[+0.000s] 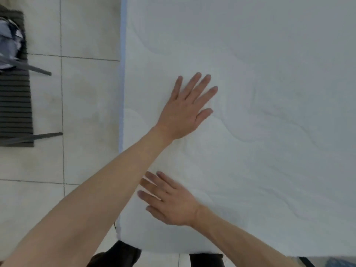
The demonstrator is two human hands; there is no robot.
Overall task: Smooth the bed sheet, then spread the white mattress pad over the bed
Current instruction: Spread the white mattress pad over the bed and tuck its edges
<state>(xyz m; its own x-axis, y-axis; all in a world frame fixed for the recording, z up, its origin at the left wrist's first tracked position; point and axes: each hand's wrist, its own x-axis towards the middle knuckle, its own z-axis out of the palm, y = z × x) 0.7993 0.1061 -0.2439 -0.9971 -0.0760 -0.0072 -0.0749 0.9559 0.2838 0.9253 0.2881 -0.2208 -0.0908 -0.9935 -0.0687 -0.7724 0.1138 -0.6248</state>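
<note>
The white quilted mattress pad (260, 132) lies spread over the bed and fills the right and middle of the view, with soft wavy stitch lines and a few shallow wrinkles. A thin strip of pale blue bed sheet (121, 93) shows along the pad's left edge. My left hand (187, 108) rests flat on the pad with fingers spread, pointing up and right. My right hand (169, 201) lies flat near the pad's near left corner, fingers apart and pointing left, partly under my left forearm. Neither hand holds anything.
Pale floor tiles (86, 112) run along the left of the bed. A dark striped chair (15, 105) with grey legs and a bundle of cloth on it stands at the far left. My dark trouser legs (119, 255) show at the bed's near edge.
</note>
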